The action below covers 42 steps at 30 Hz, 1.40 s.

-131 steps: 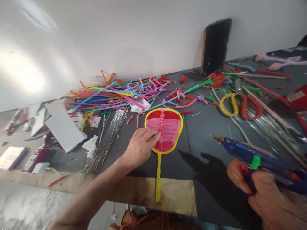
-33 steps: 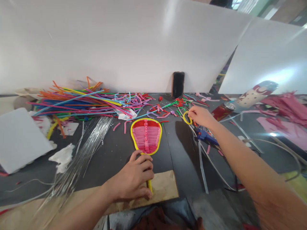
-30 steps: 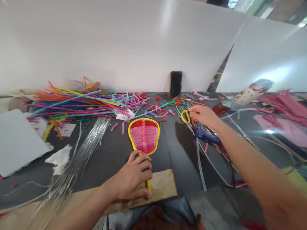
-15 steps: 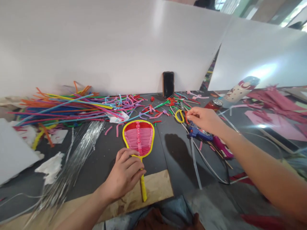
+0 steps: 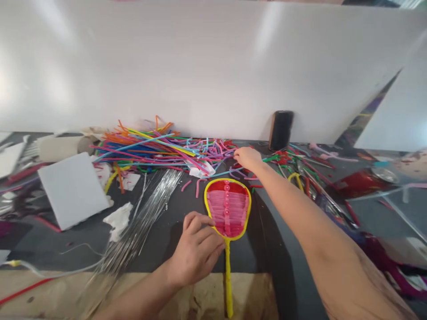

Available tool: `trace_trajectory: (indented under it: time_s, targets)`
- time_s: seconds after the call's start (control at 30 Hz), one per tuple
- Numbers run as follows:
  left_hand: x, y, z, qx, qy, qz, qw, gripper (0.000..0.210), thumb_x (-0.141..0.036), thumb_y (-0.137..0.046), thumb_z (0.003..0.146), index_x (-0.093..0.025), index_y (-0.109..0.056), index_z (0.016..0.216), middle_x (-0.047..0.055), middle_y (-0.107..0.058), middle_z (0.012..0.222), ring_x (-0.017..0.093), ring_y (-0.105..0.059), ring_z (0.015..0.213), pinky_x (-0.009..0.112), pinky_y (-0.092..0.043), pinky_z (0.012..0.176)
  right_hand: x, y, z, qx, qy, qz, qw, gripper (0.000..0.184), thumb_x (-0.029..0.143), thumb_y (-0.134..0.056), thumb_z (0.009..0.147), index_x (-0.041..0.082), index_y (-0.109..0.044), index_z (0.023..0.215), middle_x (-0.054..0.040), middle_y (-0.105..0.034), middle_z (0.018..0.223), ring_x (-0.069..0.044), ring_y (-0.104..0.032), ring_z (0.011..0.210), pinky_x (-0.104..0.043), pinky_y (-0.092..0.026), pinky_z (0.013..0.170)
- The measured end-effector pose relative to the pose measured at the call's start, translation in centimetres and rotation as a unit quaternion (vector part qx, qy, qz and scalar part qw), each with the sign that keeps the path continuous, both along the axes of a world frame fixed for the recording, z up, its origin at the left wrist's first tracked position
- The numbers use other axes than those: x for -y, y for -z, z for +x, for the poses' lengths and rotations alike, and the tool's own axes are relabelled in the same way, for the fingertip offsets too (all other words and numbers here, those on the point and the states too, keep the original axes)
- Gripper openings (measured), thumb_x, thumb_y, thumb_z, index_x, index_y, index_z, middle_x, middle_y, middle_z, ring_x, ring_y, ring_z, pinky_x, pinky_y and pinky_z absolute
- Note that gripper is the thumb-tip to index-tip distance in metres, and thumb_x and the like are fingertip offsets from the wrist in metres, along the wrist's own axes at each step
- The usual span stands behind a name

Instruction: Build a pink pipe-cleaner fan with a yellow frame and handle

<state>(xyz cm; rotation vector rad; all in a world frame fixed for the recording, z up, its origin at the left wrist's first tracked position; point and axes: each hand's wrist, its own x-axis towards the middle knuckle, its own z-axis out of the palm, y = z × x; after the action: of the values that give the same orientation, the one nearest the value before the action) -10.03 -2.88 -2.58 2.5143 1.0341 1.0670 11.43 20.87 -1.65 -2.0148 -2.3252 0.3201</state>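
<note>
A paddle-shaped hand fan (image 5: 228, 206) lies on the dark table, with a yellow pipe-cleaner rim and handle, pink and red rows inside and a line of pink beads down the middle. My left hand (image 5: 202, 246) rests at its lower left edge, fingers curled and closed about the rim near the neck. Farther off, my right hand (image 5: 248, 160) reaches into cut pipe-cleaner pieces (image 5: 218, 149), its fingertips pinched together. Whatever is between those fingertips is too small to make out. A long pile of coloured pipe cleaners (image 5: 143, 149) lies to the left of this hand.
A dark phone (image 5: 281, 130) leans against the white panel (image 5: 187, 66) behind. Thin silvery wires (image 5: 147, 218) and a white square board (image 5: 74, 191) lie left. At right are a red can (image 5: 363, 180) and yellow-handled scissors (image 5: 295, 180). Brown cardboard (image 5: 187, 298) covers the front edge.
My right hand has left the scissors and glue gun and moved left to the pipe-cleaner pieces. The view has turned left. My left hand stays by the fan's neck.
</note>
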Motion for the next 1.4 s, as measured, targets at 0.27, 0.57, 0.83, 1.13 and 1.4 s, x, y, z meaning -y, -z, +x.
trace_trajectory:
  time_s: [0.27,0.57,0.83,1.13,1.4]
  targets:
    - [0.4,0.6,0.1,-0.016,0.024,-0.008,1.0,0.004,-0.019,-0.06,0.085,-0.021,-0.061,0.081,0.0,-0.07,0.076,0.021,-0.056,0.097,0.042,-0.033,0.092,-0.9,0.3,1.0,-0.004,0.017,-0.002,1.0,0.017,0.018,-0.055,0.082,0.018,-0.07,0.089,-0.0138,-0.071,0.097,-0.023,-0.066,0.09,-0.031,-0.046,0.077]
    - [0.2,1.3,0.3,-0.024,0.018,-0.013,0.999,0.004,-0.02,-0.059,0.086,-0.02,-0.061,0.082,0.001,-0.069,0.076,0.02,-0.056,0.097,0.042,-0.033,0.092,1.2,-0.4,4.5,-0.192,0.029,0.041,0.98,0.017,0.027,-0.046,0.089,0.017,-0.059,0.09,-0.0022,-0.065,0.073,-0.012,-0.057,0.061,-0.023,-0.047,0.061]
    - [-0.4,1.0,0.6,-0.008,-0.001,0.012,1.0,0.006,-0.019,-0.06,0.086,-0.019,-0.062,0.08,0.001,-0.068,0.075,0.018,-0.057,0.092,0.039,-0.035,0.089,2.7,-2.6,6.1,-0.228,0.093,-0.009,0.969,0.011,0.018,-0.054,0.084,0.015,-0.064,0.08,-0.0047,-0.068,0.064,-0.011,-0.058,0.049,-0.022,-0.048,0.052]
    - [-0.2,0.9,0.5,-0.006,-0.01,0.031,0.999,0.004,-0.018,-0.059,0.087,-0.019,-0.061,0.084,0.0,-0.07,0.077,0.019,-0.057,0.09,0.038,-0.035,0.088,8.1,-5.4,8.5,-0.216,0.121,-0.032,0.968,0.017,0.008,-0.053,0.08,0.012,-0.067,0.09,-0.0051,-0.07,0.07,-0.01,-0.062,0.051,-0.019,-0.049,0.053]
    - [0.0,0.5,0.6,-0.024,-0.037,0.043,0.998,0.007,-0.017,-0.055,0.089,-0.019,-0.062,0.089,0.002,-0.07,0.082,0.019,-0.057,0.092,0.038,-0.035,0.086,16.0,-2.0,9.2,-0.233,0.107,-0.007,0.967,0.014,0.017,-0.044,0.086,0.019,-0.058,0.088,-0.0061,-0.071,0.088,-0.014,-0.068,0.06,-0.022,-0.047,0.051]
